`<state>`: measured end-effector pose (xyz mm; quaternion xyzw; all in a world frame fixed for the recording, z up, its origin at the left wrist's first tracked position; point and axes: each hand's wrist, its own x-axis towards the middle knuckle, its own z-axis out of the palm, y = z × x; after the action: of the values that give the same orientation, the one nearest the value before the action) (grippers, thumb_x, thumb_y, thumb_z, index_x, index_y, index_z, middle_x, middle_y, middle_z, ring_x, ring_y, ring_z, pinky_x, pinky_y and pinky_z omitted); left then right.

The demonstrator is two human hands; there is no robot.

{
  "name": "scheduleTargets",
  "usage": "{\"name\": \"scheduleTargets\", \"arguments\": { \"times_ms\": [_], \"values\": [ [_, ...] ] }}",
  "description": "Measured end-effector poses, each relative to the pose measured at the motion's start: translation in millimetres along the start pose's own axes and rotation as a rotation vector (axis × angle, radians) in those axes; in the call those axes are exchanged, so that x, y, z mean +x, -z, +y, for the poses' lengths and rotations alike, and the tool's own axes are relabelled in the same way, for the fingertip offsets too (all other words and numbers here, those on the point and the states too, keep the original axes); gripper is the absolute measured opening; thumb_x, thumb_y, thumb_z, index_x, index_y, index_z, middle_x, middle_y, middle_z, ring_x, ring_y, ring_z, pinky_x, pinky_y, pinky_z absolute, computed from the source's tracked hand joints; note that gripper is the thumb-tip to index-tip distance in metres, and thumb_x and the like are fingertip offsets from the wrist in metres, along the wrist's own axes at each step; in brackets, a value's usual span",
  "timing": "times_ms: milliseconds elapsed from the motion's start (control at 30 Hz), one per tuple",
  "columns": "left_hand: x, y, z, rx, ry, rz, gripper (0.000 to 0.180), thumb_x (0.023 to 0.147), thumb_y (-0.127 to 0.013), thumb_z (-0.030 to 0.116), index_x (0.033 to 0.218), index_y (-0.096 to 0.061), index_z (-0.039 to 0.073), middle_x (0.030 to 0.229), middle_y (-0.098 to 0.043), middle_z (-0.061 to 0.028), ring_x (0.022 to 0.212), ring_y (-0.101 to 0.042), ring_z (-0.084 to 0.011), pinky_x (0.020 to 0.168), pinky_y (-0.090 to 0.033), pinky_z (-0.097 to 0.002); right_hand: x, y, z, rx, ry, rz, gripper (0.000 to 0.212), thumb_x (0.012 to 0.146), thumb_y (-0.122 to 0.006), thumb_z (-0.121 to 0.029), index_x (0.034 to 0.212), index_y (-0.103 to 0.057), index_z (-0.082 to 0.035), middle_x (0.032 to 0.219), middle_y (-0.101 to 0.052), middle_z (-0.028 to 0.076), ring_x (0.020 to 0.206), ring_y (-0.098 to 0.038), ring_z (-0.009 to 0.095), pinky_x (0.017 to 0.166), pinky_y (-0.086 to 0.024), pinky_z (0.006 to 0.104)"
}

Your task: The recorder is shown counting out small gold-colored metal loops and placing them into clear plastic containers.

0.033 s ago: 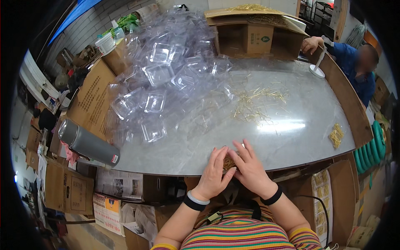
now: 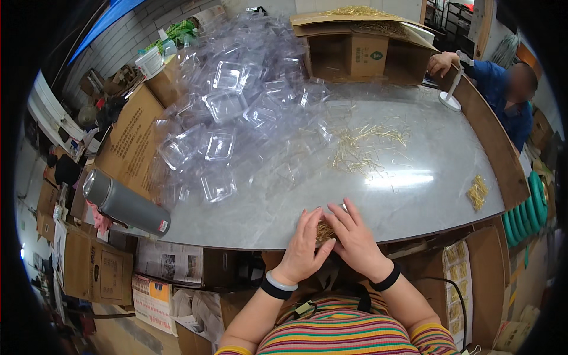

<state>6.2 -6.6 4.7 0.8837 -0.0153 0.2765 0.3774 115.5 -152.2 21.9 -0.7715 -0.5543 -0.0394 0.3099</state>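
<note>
My left hand (image 2: 300,245) and my right hand (image 2: 359,244) are cupped on either side of a small bunch of thin gold-coloured metal pieces (image 2: 324,231) at the table's near edge. Fingers and thumbs cover most of the bunch. A shiny edge shows by the right fingers, but I cannot tell whether a clear box is around it. Farther off on the grey table (image 2: 266,219) lie loose gold-coloured bent wire pieces (image 2: 361,148). A compact clump of gold-coloured pieces (image 2: 477,193) sits near the right edge.
Clear plastic boxes (image 2: 220,145) are heaped at the left and back. A grey flask (image 2: 127,203) lies tilted at the left edge. An open cardboard box (image 2: 408,59) stands at the back. Beyond the right-hand cardboard wall (image 2: 491,130), near a white stand (image 2: 450,102), sits another person (image 2: 503,89).
The fingers of my right hand have shifted slightly, and a little more of the gold-coloured bunch shows between my hands. Everything else looks the same.
</note>
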Motion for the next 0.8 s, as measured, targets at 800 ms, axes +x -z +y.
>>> {"name": "scheduleTargets", "arguments": {
  "times_ms": [800],
  "values": [
    [20, 9, 5, 0.212, 0.022, -0.081, 0.048, 0.096, -0.057, 0.011, 0.140, -0.047, -0.007, 0.147, -0.044, -0.0245, 0.137, -0.040, -0.0448, 0.113, -0.036, -0.0469, -8, 13, 22, 0.143, -0.093, 0.002, 0.078, 0.088, -0.075, -0.020, 0.151, -0.034, -0.001, 0.150, -0.045, 0.021, 0.144, -0.035, 0.043, 0.119, -0.026, 0.0547]
  ]
}}
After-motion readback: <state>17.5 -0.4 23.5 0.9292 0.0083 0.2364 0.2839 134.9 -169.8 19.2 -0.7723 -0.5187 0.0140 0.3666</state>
